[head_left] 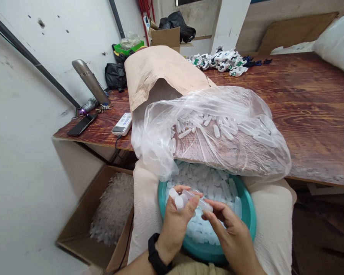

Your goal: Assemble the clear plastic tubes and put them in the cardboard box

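My left hand point(176, 219) is closed round several small translucent plastic tubes point(179, 199), held upright over a teal basin point(248, 214) on my lap. My right hand point(229, 229) pinches one more small tube point(205, 205) right beside the left hand's bundle. The basin is full of the same loose tubes point(209, 183). A black band sits on my left wrist point(154, 254).
A clear plastic bag point(218, 130) of tubes spills from a brown paper sack point(157, 72) on the wooden table point(312, 103). A cardboard box point(103, 214) with tubes stands on the floor at left. A phone point(81, 125), a white device point(122, 123) and a metal flask point(90, 81) lie near the wall.
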